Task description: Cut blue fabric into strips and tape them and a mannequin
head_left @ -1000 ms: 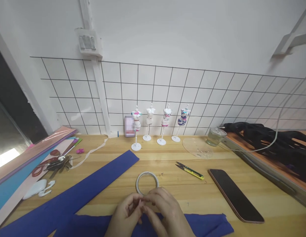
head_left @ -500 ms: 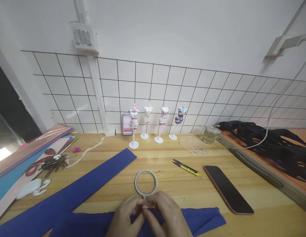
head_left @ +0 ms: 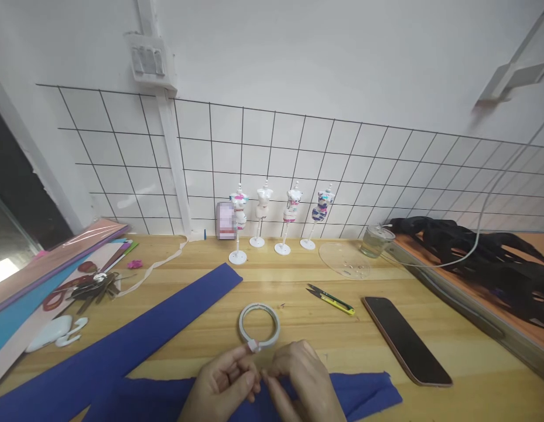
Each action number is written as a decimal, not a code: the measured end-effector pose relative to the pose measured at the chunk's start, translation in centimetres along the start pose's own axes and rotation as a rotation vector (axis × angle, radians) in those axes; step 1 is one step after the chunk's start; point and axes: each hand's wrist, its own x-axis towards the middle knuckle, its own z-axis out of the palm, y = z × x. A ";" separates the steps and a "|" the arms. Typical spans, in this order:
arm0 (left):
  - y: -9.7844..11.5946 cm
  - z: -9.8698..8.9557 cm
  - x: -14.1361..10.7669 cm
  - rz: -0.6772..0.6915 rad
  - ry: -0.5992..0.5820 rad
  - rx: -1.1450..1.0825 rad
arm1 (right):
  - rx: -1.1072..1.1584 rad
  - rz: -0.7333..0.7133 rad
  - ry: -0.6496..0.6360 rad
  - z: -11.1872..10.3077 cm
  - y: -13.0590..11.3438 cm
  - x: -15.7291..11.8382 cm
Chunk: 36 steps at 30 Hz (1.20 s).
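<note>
My left hand (head_left: 221,384) is low in the middle, fingers curled, with its thumb against the bent fingers. At its index fingertip is a small pale piece (head_left: 253,345), which overlaps the near rim of a roll of narrow white tape (head_left: 277,329); whether it is attached to the roll I cannot tell. My right hand (head_left: 303,378) is close beside, thumb and index finger pinched together; anything between them is too small to make out. Beneath both hands lies a strip of dark blue fabric (head_left: 363,390), partly covered by them.
Thread snips (head_left: 331,299) and a phone (head_left: 407,340) lie to the right. Another blue strip (head_left: 166,322) runs diagonally left, near keys (head_left: 98,287) and earphones (head_left: 56,334). Several small mannequins (head_left: 293,205) stand at the wall, with a glass (head_left: 377,241) further right.
My hands have moved slightly apart, with the left opening a little. The small pale piece, earlier between both hands' fingertips, now appears at my left index fingertip by the tape roll.
</note>
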 end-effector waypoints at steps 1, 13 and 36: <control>-0.2 0.0 0.0 0.007 -0.008 0.032 | 0.021 0.054 0.011 0.1 -0.1 -0.1; 0.3 0.0 -0.1 -0.021 -0.108 0.262 | 0.096 0.021 -0.107 0.2 0.1 -0.4; 1.2 0.2 -0.5 -0.222 -0.201 0.045 | -0.115 -0.266 -0.077 -0.3 0.6 0.5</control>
